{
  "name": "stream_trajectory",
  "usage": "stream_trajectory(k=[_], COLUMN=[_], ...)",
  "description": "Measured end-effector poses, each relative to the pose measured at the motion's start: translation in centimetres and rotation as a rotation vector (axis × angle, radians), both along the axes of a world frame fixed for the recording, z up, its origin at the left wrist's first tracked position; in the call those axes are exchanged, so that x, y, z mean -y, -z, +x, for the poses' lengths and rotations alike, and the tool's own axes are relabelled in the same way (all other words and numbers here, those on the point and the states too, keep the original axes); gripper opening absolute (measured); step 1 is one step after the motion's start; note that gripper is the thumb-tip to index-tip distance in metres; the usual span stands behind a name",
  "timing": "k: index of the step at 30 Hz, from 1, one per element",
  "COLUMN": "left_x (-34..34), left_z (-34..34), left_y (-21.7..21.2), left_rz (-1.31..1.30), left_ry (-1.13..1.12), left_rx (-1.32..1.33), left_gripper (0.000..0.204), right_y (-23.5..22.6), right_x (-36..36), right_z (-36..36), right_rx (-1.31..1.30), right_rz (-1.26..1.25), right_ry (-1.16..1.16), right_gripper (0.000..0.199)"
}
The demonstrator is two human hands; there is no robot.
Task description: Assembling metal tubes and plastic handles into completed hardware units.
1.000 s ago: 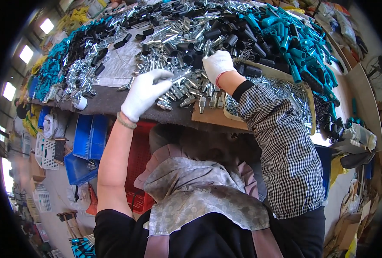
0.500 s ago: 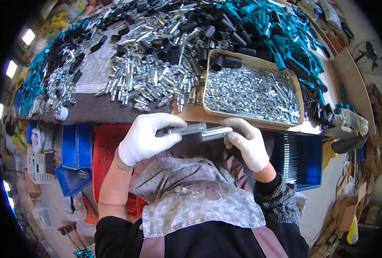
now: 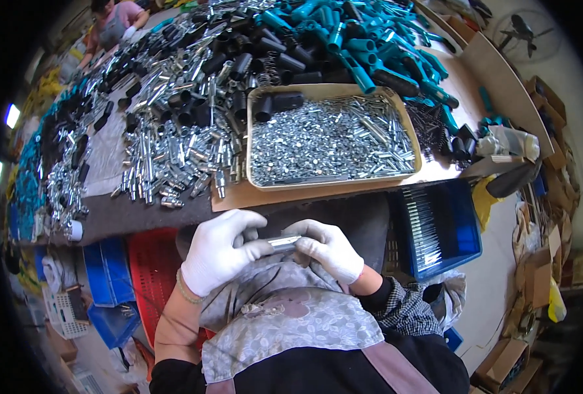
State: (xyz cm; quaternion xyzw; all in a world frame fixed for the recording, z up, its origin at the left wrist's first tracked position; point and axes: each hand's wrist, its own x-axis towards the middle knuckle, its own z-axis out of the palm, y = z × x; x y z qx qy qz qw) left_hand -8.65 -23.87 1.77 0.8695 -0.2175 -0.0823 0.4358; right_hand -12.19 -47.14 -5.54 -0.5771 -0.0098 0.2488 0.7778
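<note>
From where I stand, the person's white-gloved left hand [image 3: 218, 253] and right hand [image 3: 334, 253] meet low over the lap, between the patterned apron [image 3: 311, 322] and the counter [image 3: 465, 85]. Each hand pinches one end of a shiny metal piece [image 3: 285, 243], which lies roughly level between the fingertips; whether it is one part or two fitted together, I can't tell. Just beyond the hands, at the counter's near edge, sits a cream-rimmed tray [image 3: 334, 184] full of small silvery parts, with black tubes [image 3: 288, 100] at its far left corner. Left of the tray spreads a heap of metal fittings [image 3: 173, 148]; behind it, teal handles [image 3: 363, 46] are piled up. Below counter height, a blue bin [image 3: 467, 240] stands to the right, a red crate [image 3: 150, 262] to the left. A co-worker [image 3: 114, 26] is at the far left end.
</note>
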Motion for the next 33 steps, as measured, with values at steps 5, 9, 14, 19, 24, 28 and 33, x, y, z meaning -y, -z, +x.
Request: stream_trajectory(k=[5,9,14,19,24,28,33], left_x=[1.4,2.5,3.5,2.1,1.5,1.6,1.2], left_z=[-0.1,-0.2,-0.6,-0.8,-0.6,-0.9,-0.6], left_y=[1.7,1.5,2.0,2.8,2.8,2.7,3.1], left_rz=[-0.062,0.036,0.091,0.013,0.093,0.021,-0.072], left_ry=[0.061,0.057,0.223,0.117,0.041,-0.005,-0.035], left_rx=[-0.081,0.143,0.255,0.34,0.217,0.186,0.166], left_gripper=[0.031,0.039,0.053,0.041,0.031,0.027,0.031], right_y=[-0.3,-0.5,-0.6,-5.7,-5.5,-4.9,-5.2], right_x=[-0.4,0.0,0.5,4.3,7.8,7.8,9.9], right_z=[-0.9,-0.7,0.5,3.8,9.2,10.6,8.6], right_rx=[0.305,0.106,0.193,0.743,0.925,0.828,0.905], right_rz=[-0.201,-0.122,-0.218,-0.755,-1.468,-1.599,-1.363], right_ry=[0.079,0.087,0.109,0.041,0.459,0.371,0.71], right_gripper=[0.029,0.03,0.021,0.021,0.028,0.031,0.024])
